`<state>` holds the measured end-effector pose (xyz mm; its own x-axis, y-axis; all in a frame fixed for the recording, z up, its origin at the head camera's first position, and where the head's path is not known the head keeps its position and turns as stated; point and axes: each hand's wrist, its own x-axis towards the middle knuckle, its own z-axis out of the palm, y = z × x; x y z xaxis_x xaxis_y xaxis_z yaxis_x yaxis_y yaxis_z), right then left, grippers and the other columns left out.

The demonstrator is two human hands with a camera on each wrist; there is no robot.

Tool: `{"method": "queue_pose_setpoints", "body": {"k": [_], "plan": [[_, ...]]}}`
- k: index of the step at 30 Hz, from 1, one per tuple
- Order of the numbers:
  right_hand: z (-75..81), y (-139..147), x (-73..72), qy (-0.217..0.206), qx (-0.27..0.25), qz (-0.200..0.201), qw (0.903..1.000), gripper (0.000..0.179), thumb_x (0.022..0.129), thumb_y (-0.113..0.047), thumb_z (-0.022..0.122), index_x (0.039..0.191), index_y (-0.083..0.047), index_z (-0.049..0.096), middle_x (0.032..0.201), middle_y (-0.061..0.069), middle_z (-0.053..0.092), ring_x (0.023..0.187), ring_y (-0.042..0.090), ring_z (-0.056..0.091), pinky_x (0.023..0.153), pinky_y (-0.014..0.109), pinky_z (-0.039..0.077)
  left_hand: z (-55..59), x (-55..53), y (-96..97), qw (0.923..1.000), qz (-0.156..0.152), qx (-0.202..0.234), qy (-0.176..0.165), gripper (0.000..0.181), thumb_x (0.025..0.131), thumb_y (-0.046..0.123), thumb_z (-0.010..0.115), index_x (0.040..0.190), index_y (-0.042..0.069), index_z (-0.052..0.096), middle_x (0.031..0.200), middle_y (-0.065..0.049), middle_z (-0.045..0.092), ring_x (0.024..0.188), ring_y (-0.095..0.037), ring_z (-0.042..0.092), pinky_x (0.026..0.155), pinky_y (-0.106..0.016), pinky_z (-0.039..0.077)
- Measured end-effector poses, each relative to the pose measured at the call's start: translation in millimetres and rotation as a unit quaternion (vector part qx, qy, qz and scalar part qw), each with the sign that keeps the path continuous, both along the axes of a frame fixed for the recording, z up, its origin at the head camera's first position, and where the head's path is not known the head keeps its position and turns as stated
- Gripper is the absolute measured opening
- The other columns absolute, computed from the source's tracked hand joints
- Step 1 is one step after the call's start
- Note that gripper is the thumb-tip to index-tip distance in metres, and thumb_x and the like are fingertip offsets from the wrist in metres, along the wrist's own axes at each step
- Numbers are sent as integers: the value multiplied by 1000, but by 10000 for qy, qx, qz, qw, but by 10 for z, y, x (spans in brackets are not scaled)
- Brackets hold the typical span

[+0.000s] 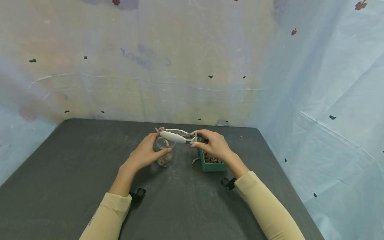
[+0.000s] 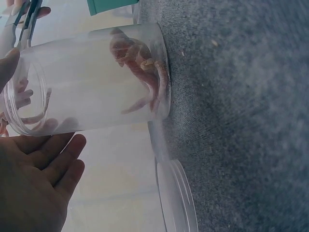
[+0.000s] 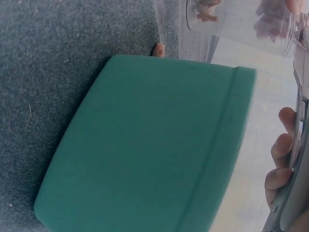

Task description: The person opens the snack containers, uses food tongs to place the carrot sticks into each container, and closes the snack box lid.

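My left hand [image 1: 147, 152] holds a clear jar [image 1: 166, 159] near its rim, thumb on one side and fingers on the other. The jar stands upright, with brownish worm-like strips [image 2: 140, 67] at its bottom. In my right hand [image 1: 216, 145] is a pair of tongs [image 1: 174, 136] with white scalloped tips, gripped by the handles and lying roughly level over the jar mouth. More strips [image 1: 160, 130] are at the tong tips, and one hangs down into the jar. Below my right hand sits a green rectangular container [image 1: 213, 167] of similar strips.
One loose strip [image 1: 196, 160] lies on the dark table [image 1: 180, 206], left of the green container. A clear round lid [image 2: 177, 198] is beside the jar in the left wrist view. Behind the table hangs a pale plastic sheet [image 1: 180, 66], continuing along the right.
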<state>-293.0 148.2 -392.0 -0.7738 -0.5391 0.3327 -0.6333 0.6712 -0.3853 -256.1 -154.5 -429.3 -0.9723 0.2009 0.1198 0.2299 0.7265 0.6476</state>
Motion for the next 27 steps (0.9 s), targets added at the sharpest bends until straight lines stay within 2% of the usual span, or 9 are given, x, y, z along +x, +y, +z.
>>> {"method": "queue_pose_setpoints", "body": {"k": [2, 4, 11, 15, 18, 23, 27], "plan": [[7, -1, 0, 95, 72, -5, 9999, 62, 93, -43, 78, 144, -12, 62, 140, 9, 65, 73, 14, 67, 81, 46, 59, 3, 0, -2, 10000, 10, 14, 3, 98, 96, 62, 67, 160, -2, 31, 160, -25, 35, 147, -47, 35, 112, -69, 36], [16, 3, 2, 191, 150, 6, 9997, 62, 93, -43, 78, 143, -12, 62, 139, 8, 66, 71, 11, 66, 80, 44, 59, 4, -3, -2, 10000, 23, 7, -5, 97, 96, 62, 67, 160, -2, 31, 160, -25, 34, 147, -47, 35, 113, -69, 36], [74, 20, 12, 400, 548, 81, 9977, 58, 93, -45, 77, 140, -13, 64, 129, 5, 70, 87, 17, 69, 75, 41, 58, 11, 1, -8, 9999, 36, -83, -86, 101, 96, 62, 67, 161, -4, 28, 166, -29, 23, 152, -50, 25, 116, -71, 31], [121, 16, 6, 316, 717, 75, 9969, 61, 94, -47, 75, 143, -13, 62, 134, 6, 68, 101, 22, 71, 82, 44, 59, 8, 8, -7, 9999, 39, -115, -101, 101, 95, 64, 66, 160, -4, 29, 167, -30, 21, 152, -51, 23, 115, -71, 30], [152, 13, 2, 228, 820, 75, 9963, 62, 95, -49, 74, 144, -14, 62, 137, 6, 67, 108, 24, 71, 85, 45, 59, 6, 12, -9, 9999, 41, -86, -64, 98, 95, 63, 67, 159, -4, 32, 165, -29, 26, 151, -50, 27, 114, -71, 32], [201, 24, 15, 265, 900, 103, 9955, 60, 94, -49, 74, 142, -15, 63, 135, 6, 68, 104, 23, 71, 82, 44, 60, 3, 12, -3, 10000, -29, 10, 64, 91, 96, 61, 67, 156, -2, 38, 159, -25, 36, 146, -47, 36, 111, -68, 38], [236, 39, 22, 386, 996, 120, 9942, 60, 94, -50, 75, 142, -16, 64, 133, 5, 68, 101, 22, 72, 80, 44, 60, 12, 18, 5, 9999, -66, 10, 96, 92, 96, 60, 68, 157, -1, 37, 159, -25, 36, 147, -47, 35, 111, -68, 38]]}}
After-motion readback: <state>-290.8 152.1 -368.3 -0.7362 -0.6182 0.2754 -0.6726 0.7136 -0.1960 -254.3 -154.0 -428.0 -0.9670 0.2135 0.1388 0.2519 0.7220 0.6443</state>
